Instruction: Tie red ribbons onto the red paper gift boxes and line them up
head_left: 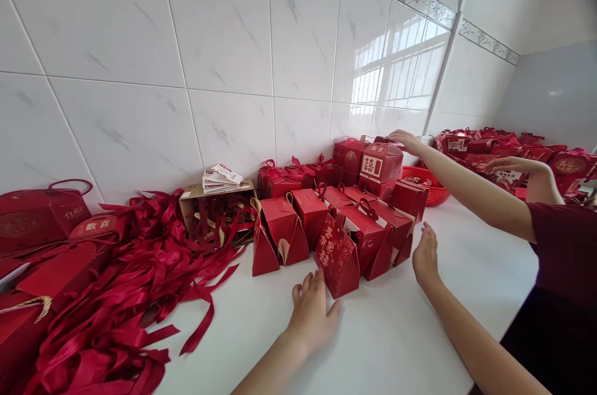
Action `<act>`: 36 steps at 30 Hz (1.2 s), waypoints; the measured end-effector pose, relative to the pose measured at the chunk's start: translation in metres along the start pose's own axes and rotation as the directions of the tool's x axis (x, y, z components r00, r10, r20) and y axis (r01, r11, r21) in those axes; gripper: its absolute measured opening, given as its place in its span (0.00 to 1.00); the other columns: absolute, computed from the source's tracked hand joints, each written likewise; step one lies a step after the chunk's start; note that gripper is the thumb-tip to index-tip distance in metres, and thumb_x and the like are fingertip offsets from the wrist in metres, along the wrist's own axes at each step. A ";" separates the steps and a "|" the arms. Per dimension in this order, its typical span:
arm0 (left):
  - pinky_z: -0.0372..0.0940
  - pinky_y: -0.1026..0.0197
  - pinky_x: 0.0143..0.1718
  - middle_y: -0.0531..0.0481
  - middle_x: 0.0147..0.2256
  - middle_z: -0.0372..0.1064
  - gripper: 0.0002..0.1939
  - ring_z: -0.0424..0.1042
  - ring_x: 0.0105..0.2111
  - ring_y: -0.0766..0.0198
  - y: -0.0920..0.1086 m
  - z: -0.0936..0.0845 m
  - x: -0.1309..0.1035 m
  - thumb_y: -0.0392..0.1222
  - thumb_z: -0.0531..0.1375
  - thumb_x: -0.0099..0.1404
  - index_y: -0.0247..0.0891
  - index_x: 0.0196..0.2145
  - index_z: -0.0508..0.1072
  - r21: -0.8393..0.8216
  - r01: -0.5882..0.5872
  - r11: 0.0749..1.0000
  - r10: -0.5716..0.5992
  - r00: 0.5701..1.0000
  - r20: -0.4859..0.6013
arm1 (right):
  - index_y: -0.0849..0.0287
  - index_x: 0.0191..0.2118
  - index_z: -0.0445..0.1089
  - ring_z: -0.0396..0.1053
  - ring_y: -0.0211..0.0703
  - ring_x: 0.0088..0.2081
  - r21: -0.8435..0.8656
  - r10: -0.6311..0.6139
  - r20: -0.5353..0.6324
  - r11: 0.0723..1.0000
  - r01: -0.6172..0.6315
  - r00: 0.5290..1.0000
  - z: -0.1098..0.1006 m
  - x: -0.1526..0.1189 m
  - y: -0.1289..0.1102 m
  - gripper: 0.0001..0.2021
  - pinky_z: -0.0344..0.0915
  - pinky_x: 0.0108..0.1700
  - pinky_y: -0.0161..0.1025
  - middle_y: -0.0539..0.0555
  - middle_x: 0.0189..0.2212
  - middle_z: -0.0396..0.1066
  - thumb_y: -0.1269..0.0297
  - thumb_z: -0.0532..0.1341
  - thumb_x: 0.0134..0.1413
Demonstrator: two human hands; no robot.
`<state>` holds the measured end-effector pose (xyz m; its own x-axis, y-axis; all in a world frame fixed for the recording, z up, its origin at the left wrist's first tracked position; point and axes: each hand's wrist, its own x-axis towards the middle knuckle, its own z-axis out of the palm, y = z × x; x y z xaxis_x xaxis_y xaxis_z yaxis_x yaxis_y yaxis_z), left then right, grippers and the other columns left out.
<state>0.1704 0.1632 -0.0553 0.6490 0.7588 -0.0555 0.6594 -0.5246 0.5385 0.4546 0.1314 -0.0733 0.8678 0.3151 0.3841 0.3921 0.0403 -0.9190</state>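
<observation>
Fingers, head view: left hand (313,314), loosely spread, thumb apart, at the near patterned box (338,261) (contact is hard to judge); right hand (426,258), slightly curved and open, beside the box group, holding nothing.
Patterned box: upright at the front of the group.
Folded boxes (308,211): shaped and standing, several with dark loops on top; whether all are fastened, I cannot tell.
Ribbons (153,258): many loose, heaped on the left, seemingly unused.
Carton (190,195): open-fronted, dark red strips inside, paper slips (221,178) on top.
Red basket (438,196): small items inside, too indistinct to name.
Co-worker's hand (405,140): at the stacked boxes (382,162).
</observation>
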 end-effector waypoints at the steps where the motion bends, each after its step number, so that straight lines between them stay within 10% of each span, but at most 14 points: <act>1: 0.39 0.44 0.66 0.35 0.68 0.47 0.37 0.41 0.68 0.46 0.002 0.002 0.004 0.48 0.48 0.66 0.22 0.67 0.49 0.014 -0.009 1.000 0.008 1.000 0.003 | 0.59 0.64 0.54 0.53 0.57 0.64 0.018 0.016 0.039 1.000 -0.017 0.999 0.001 0.000 0.005 0.38 0.50 0.64 0.56 0.62 0.61 0.57 0.37 0.37 0.60; 6: 0.37 0.45 0.66 0.34 0.67 0.47 0.37 0.40 0.69 0.46 0.008 0.010 0.014 0.50 0.48 0.66 0.22 0.66 0.52 0.067 -0.039 0.997 0.038 0.999 0.017 | 0.59 0.51 0.66 0.65 0.54 0.54 0.071 0.023 0.199 0.997 -0.038 0.980 0.009 -0.001 0.015 0.36 0.63 0.55 0.47 0.58 0.50 0.70 0.32 0.43 0.56; 18: 0.38 0.45 0.66 0.39 0.68 0.47 0.35 0.41 0.68 0.47 0.008 0.020 0.022 0.51 0.43 0.69 0.26 0.66 0.53 0.095 -0.070 0.993 0.073 0.997 -0.021 | 0.54 0.40 0.65 0.70 0.53 0.44 0.070 0.126 0.183 0.988 -0.141 0.975 0.004 0.000 0.011 0.26 0.67 0.46 0.48 0.54 0.39 0.74 0.36 0.49 0.55; 36: 0.39 0.46 0.67 0.41 0.68 0.47 0.37 0.42 0.68 0.48 0.003 0.020 0.023 0.54 0.45 0.68 0.27 0.67 0.51 -0.007 -0.054 0.998 0.054 0.998 -0.032 | 0.56 0.58 0.60 0.59 0.54 0.60 0.115 0.071 0.166 0.989 -0.090 0.984 0.007 0.002 0.019 0.33 0.57 0.61 0.48 0.57 0.58 0.62 0.36 0.49 0.55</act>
<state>0.1954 0.1713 -0.0719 0.6712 0.7413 0.0009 0.6206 -0.5625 0.5463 0.4617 0.1397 -0.0909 0.8305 0.4705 0.2982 0.2744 0.1204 -0.9540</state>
